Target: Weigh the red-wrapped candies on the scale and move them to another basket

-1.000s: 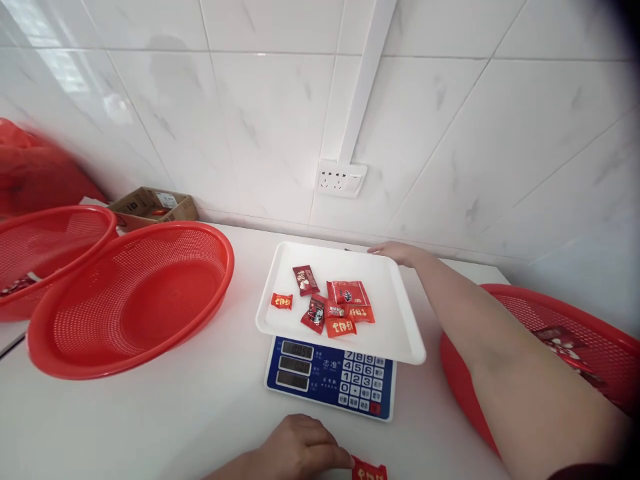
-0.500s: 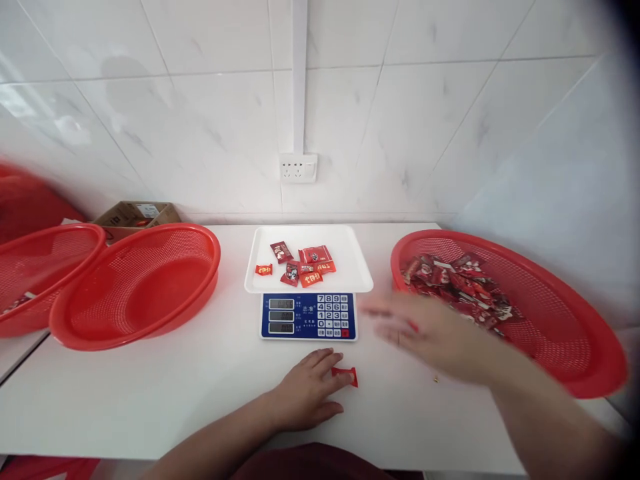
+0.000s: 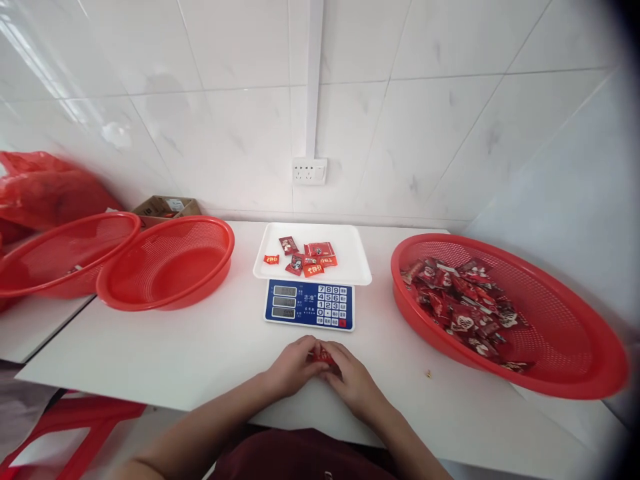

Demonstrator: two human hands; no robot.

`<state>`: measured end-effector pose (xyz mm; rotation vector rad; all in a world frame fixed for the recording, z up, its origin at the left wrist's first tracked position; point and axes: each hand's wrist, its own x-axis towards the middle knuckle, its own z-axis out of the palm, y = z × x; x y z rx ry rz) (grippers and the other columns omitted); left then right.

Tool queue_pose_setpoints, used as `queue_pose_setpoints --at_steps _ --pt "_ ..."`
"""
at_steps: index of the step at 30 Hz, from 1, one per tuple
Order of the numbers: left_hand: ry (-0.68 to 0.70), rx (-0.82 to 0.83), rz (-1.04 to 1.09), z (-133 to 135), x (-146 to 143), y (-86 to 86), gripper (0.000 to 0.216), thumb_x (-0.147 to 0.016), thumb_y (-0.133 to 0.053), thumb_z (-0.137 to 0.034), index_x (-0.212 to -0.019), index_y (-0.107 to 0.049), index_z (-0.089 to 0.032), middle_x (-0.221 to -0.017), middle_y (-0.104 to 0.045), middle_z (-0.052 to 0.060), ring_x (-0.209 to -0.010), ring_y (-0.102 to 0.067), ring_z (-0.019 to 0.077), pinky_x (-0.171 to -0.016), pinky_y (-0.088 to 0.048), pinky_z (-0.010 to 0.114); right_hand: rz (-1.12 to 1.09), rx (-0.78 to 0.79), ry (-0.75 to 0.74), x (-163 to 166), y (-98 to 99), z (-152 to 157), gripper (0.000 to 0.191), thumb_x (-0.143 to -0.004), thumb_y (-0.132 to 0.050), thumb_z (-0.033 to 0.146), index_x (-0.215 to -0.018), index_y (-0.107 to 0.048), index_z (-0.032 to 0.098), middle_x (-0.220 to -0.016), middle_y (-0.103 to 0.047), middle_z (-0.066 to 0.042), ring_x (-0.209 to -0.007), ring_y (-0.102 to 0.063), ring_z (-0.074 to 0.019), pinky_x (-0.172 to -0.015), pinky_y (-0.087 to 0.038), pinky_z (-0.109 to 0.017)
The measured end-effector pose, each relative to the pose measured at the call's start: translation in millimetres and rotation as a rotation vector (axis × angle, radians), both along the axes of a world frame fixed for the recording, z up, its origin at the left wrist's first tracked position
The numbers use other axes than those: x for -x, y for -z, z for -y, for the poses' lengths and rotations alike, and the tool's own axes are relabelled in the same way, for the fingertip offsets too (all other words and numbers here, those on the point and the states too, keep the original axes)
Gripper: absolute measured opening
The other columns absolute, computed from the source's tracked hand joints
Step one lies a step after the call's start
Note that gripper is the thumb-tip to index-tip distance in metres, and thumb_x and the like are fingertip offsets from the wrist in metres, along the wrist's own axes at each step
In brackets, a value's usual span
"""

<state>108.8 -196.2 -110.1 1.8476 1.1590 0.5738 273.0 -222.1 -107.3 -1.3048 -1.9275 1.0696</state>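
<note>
- The left hand (image 3: 293,367) and right hand (image 3: 353,380) meet on the near part of the tabletop (image 3: 200,353). Both are curled, and their fingertips pinch one small red sweet (image 3: 323,357) between them.
- The sweet sits low over the tabletop, just in front of the scale (image 3: 310,305) and mostly hidden by the fingers.
- Risk: the wrapper looks slick and the grip is by fingertips only, so a hard tug could shoot the sweet off the near edge.
- Risk: a forward slip of either hand could bump the scale and jolt its white tray (image 3: 350,267), scattering the few sweets (image 3: 305,257) lying there.
- Further right, a heaped red basket (image 3: 500,383) overhangs the tabletop edge, so a knock from an elbow might tip it.
</note>
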Motion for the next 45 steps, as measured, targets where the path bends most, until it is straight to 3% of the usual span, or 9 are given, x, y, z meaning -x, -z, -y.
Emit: queue_pose_setpoints --at_steps 3,7,13,16,21,27,33,39,45 --pt "-0.013 0.101 0.058 3 6 -4.5 0.018 -0.081 -0.054 -0.033 -0.075 -0.048 -0.018 -0.075 -0.06 -0.002 -0.069 -0.058 0.0126 -0.061 -0.047 0.023 -0.055 -0.001 -0.049 5 -0.5 -2 0.04 -0.082 -0.05 0.024 -0.123 -0.052 0.026 -0.116 -0.061 -0.006 -0.105 -0.057 -0.0231 -0.091 -0.045 -0.039" --pt "0.012 -0.128 -0.202 -8 21 -28.0 0.024 -0.085 -0.048 -0.04 -0.076 -0.056 -0.019 -0.076 -0.063 0.0 -0.068 -0.057 0.0137 -0.062 -0.045 0.024 -0.075 0.007 -0.024 7 6.7 -2 0.033 -0.087 -0.043 0.031 -0.117 -0.057 0.024 -0.113 -0.064 -0.006 -0.101 -0.06 -0.0228 -0.09 -0.046 -0.039" --pt "-0.318 -0.538 -0.348 -79 64 -98.7 0.02 -0.086 -0.048 -0.031 -0.096 -0.06 -0.019 -0.099 -0.065 0.005 -0.094 -0.056 0.0188 -0.082 -0.045 0.029 -0.087 0.086 0.035 5 11.1 -5 0.027 -0.085 -0.048 0.037 -0.103 -0.063 0.023 -0.101 -0.068 -0.005 -0.091 -0.063 -0.0207 -0.082 -0.051 -0.034" --pt "-0.303 -0.591 -0.503 -119 78 -118.6 0.025 -0.085 -0.047 -0.027 -0.106 -0.058 -0.019 -0.11 -0.062 0.005 -0.107 -0.05 0.0218 -0.091 -0.041 0.034 -0.093 0.097 0.052 4 10.5 -6 0.025 -0.085 -0.049 0.036 -0.102 -0.062 0.023 -0.101 -0.067 -0.005 -0.092 -0.063 -0.0203 -0.083 -0.051 -0.034" --pt "-0.154 -0.485 -0.729 -152 80 -111.7 0.029 -0.083 -0.049 -0.025 -0.11 -0.057 -0.016 -0.114 -0.061 0.009 -0.113 -0.047 0.0258 -0.094 -0.038 0.037 -0.095 0.097 0.092 5 11.2 -6 0.026 -0.083 -0.05 0.037 -0.102 -0.063 0.024 -0.102 -0.068 -0.005 -0.092 -0.063 -0.022 -0.081 -0.052 -0.036" --pt "-0.207 -0.439 -0.722 -158 80 -101.3 0.028 -0.083 -0.049 -0.026 -0.109 -0.055 -0.02 -0.108 -0.058 0.008 -0.101 -0.055 0.0236 -0.081 -0.045 0.03 -0.083 0.084 0.098 6 9.4 -8 0.026 -0.083 -0.05 0.037 -0.101 -0.064 0.024 -0.102 -0.068 -0.005 -0.093 -0.063 -0.0227 -0.082 -0.051 -0.037" --pt "-0.176 -0.464 -0.583 -175 69 -110.4 0.042 -0.08 -0.043 -0.011 -0.12 -0.048 -0.023 -0.111 -0.051 0.005 -0.096 -0.057 0.0183 -0.082 -0.045 0.027 -0.078 0.097 0.099 7 9.6 -8 0.026 -0.083 -0.05 0.037 -0.101 -0.063 0.024 -0.102 -0.068 -0.005 -0.092 -0.062 -0.0228 -0.081 -0.052 -0.037" --pt "0.094 -0.376 -0.769 -202 49 -124.8 0.059 -0.072 -0.044 -0.002 -0.125 -0.045 -0.028 -0.13 -0.038 0.007 -0.102 -0.054 0.0214 -0.084 -0.044 0.032 -0.064 0.115 0.107 6 12.1 -8 0.027 -0.083 -0.05 0.038 -0.102 -0.063 0.024 -0.104 -0.067 -0.005 -0.092 -0.062 -0.0224 -0.079 -0.052 -0.036" --pt "0.184 -0.365 -0.907 -210 30 -127.8 0.039 -0.073 -0.05 -0.007 -0.109 -0.055 -0.022 -0.124 -0.043 0.009 -0.095 -0.057 0.0223 -0.079 -0.044 0.032 -0.09 0.116 0.094 5 13.9 -8 0.027 -0.083 -0.05 0.038 -0.102 -0.063 0.024 -0.103 -0.067 -0.005 -0.089 -0.063 -0.022 -0.077 -0.053 -0.035"
